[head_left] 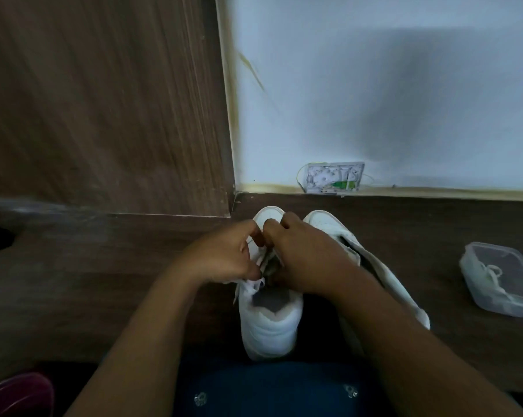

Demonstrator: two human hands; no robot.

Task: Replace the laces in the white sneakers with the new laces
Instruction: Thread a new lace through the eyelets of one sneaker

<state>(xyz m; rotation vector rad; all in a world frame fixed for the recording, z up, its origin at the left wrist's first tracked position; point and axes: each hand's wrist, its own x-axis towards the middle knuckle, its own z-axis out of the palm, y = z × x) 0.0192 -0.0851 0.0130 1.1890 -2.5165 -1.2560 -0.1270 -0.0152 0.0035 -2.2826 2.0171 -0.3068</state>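
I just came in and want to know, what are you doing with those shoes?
A person at the dark wooden table is working on the left white sneaker. The left hand pinches a white lace end by the shoe's opening. The right hand has its fingers curled over the lacing area; what they hold is hidden. The second white sneaker lies just to the right, its front gaping open. A clear plastic box farther right holds a coiled white lace.
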